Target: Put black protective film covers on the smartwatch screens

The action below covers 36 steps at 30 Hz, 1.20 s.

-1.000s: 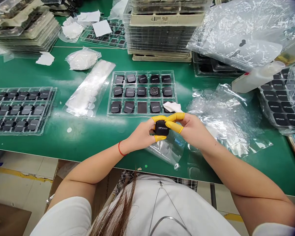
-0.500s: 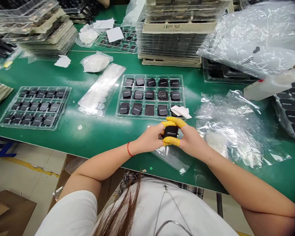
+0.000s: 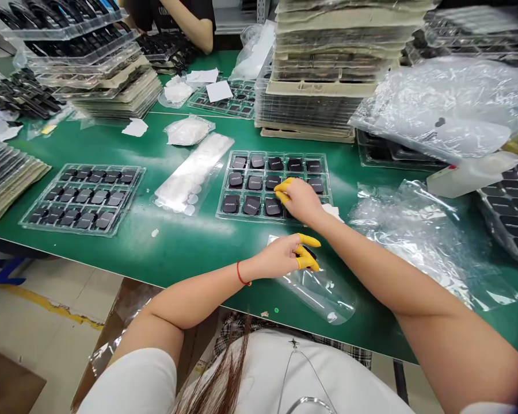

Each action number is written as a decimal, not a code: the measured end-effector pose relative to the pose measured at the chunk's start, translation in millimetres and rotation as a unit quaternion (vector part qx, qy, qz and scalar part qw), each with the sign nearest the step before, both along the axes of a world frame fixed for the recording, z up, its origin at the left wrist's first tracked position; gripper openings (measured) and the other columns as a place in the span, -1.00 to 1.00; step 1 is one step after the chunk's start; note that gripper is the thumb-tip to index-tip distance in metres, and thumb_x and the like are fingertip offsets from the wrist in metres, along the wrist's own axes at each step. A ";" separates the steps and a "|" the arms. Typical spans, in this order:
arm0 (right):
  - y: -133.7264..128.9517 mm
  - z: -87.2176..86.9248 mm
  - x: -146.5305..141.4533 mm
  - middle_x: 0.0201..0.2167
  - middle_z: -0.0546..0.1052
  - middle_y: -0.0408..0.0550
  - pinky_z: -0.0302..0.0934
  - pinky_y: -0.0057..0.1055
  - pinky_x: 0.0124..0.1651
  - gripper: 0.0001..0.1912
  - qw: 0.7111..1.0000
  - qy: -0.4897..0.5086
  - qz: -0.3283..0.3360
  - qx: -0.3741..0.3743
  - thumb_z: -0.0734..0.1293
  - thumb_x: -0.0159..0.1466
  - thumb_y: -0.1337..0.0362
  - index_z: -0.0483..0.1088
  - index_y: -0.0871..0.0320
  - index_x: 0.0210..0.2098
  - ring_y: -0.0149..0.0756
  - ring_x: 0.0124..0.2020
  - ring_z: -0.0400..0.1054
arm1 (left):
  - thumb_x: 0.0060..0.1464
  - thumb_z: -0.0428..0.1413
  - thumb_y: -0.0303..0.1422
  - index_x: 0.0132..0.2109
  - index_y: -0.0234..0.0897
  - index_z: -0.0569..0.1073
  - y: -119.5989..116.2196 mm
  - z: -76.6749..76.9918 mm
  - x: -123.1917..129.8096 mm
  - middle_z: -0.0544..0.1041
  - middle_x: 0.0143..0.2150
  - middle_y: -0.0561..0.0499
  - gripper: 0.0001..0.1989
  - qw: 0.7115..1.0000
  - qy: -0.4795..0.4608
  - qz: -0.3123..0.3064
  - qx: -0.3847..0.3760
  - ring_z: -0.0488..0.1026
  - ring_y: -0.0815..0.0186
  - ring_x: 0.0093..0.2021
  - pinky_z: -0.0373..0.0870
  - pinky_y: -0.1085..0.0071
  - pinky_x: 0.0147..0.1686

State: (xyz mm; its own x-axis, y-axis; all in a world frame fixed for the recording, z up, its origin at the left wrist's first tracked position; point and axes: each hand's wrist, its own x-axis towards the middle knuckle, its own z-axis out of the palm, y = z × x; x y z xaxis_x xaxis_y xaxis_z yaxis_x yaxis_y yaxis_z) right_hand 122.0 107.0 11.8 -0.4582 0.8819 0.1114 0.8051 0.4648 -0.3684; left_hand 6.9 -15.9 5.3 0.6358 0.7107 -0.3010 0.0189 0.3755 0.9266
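Head view: right hand [image 3: 297,200] above tray [image 3: 242,217], nearer it than left; yellow-capped fingertips [image 3: 281,192] at black pads [image 3: 273,207], hold unclear. Left hand [image 3: 278,257] in narrow pinch on small dark piece [image 3: 310,252], mostly hidden, at hand's 3 o'clock. Tray at 12 o'clock from left hand, long axis side to side. Clear bag [image 3: 322,296] at 5 o'clock, on green worktop [image 3: 185,259].

Right hand [image 3: 297,198] stretched forward, fingers down, left hand [image 3: 280,256] curled lower

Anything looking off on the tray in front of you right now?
Yes: in the clear plastic tray, the black square piece second from left in the bottom row sits crooked in its pocket, turned out of line with its neighbours.
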 end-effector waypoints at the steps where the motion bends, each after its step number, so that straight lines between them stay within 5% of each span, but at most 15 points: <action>1: 6.3 1.0 1.7 -0.11 0.54 0.17 0.19 -0.12 0.05 -0.74 0.999 -0.011 -0.031 0.008 0.21 0.34 0.33 0.54 0.19 -0.16 0.00 -0.01 0.34 | 0.11 0.14 -0.47 0.07 -0.33 0.35 0.5 0.7 -1.2 0.63 -0.26 -0.12 -0.64 1.000 -0.003 0.011 0.009 0.56 0.33 -0.21 0.36 0.46 -0.30; 5: 32.0 2.9 15.1 -0.26 0.54 0.19 0.16 -0.04 0.05 -0.87 0.989 -0.049 -0.137 -0.009 0.37 0.24 0.30 0.55 0.19 -0.25 0.09 -0.01 0.29 | 0.07 0.16 -0.50 0.03 -0.33 0.38 4.4 4.6 -4.7 0.62 -0.19 -0.15 -0.65 0.997 0.009 0.066 0.033 0.54 0.29 -0.17 0.35 0.44 -0.30; 10: 43.8 2.8 19.5 -0.22 0.53 0.12 0.27 -0.14 -0.03 -0.69 0.987 -0.015 -0.149 -0.060 0.45 0.13 0.32 0.52 0.24 -0.12 -0.05 -0.11 0.37 | 0.05 0.16 -0.53 -0.01 -0.35 0.37 9.9 7.8 -4.0 0.59 -0.23 -0.08 -0.67 0.991 -0.014 0.133 -0.022 0.56 0.29 -0.19 0.37 0.37 -0.15; 14: 5.9 19.8 25.1 -0.20 0.51 0.00 0.33 -0.31 -0.14 -0.73 0.989 0.043 -0.115 -0.080 0.40 0.13 0.40 0.53 0.19 -0.15 -0.24 -0.24 0.40 | 0.10 0.18 -0.43 0.15 -0.32 0.22 14.0 12.5 -5.3 0.54 -0.30 0.02 -0.50 0.980 -0.040 0.179 -0.080 0.55 0.32 -0.24 0.40 0.28 -0.05; 17: -47.9 34.7 36.3 -0.17 0.46 -0.01 0.34 -0.28 -0.12 -0.75 0.992 0.116 -0.005 -0.051 0.34 0.15 0.45 0.53 0.12 -0.20 -0.24 -0.20 0.39 | 0.04 0.27 -0.27 0.24 -0.27 0.12 14.7 14.3 -6.3 0.52 -0.21 0.00 -0.30 0.980 -0.072 0.163 -0.089 0.55 0.28 -0.22 0.43 0.17 0.00; 21: -103.8 38.1 57.8 -0.17 0.45 0.03 0.37 -0.24 -0.17 -0.69 0.984 0.136 0.072 -0.088 0.24 0.16 0.48 0.50 0.08 -0.18 -0.18 -0.18 0.41 | -0.05 0.33 -0.16 0.27 -0.20 0.20 9.1 8.8 -5.6 0.43 0.14 -0.17 -0.21 0.992 -0.023 0.117 0.026 0.47 0.14 0.02 0.43 0.17 0.07; 25: -115.9 23.9 70.5 -0.15 0.48 0.00 0.38 -0.19 -0.09 -0.81 0.957 0.246 -0.002 -0.156 0.29 0.26 0.30 0.43 0.09 -0.12 -0.21 -0.18 0.44 | 0.03 0.26 -0.18 0.40 -0.09 -0.01 0.9 3.2 -3.3 0.39 0.19 -0.14 -0.11 0.987 0.086 0.050 0.129 0.43 0.09 0.05 0.44 0.14 0.03; 27: -117.3 18.3 68.5 -0.18 0.49 0.02 0.36 -0.16 -0.10 -0.82 0.960 0.249 -0.018 -0.126 0.32 0.25 0.26 0.45 0.11 -0.15 -0.18 -0.18 0.43 | 0.04 0.24 -0.22 0.41 -0.11 -0.08 -1.1 1.9 -0.9 0.39 0.17 -0.15 -0.08 0.984 0.105 0.030 0.141 0.44 0.11 0.01 0.46 0.13 -0.02; 31: -115.1 24.1 70.9 -0.33 0.51 0.00 0.26 -0.16 -0.11 -0.82 0.980 0.192 0.044 -0.021 0.24 0.29 0.29 0.48 0.11 -0.36 -0.15 -0.22 0.38 | 0.01 0.26 -0.25 0.24 -0.21 0.18 0.7 -0.4 2.7 0.36 0.18 -0.16 -0.31 0.982 0.086 0.057 0.156 0.41 0.14 0.07 0.42 0.16 0.07; 33: -102.1 30.1 88.8 -0.37 0.52 -0.03 0.24 -0.23 -0.17 -0.83 0.985 0.170 -0.009 -0.031 0.25 0.29 0.29 0.48 0.12 -0.35 -0.19 -0.30 0.39 | 0.03 0.25 -0.28 0.15 -0.21 0.23 2.4 -0.9 2.1 0.39 0.11 -0.14 -0.43 0.986 0.068 0.068 0.134 0.44 0.19 0.01 0.45 0.19 0.01; 36: -71.5 29.3 129.0 -0.34 0.54 0.02 0.21 -0.24 -0.21 -0.78 0.971 0.035 -0.228 -0.062 0.29 0.22 0.36 0.49 0.18 -0.15 -0.14 -0.32 0.39 | 0.06 0.22 -0.31 0.15 -0.16 0.20 3.2 -0.6 -1.0 0.44 -0.01 -0.08 -0.46 0.991 0.068 0.048 0.103 0.47 0.26 -0.10 0.47 0.22 -0.07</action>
State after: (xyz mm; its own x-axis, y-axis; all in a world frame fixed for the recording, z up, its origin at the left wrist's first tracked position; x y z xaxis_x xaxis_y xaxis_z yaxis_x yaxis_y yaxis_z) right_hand 251.0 35.5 41.1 -0.0130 0.9999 0.0082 0.8875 0.0153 -0.4605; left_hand 5.9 -12.7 4.7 0.5261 0.8210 -0.2217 0.1224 0.1848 0.9751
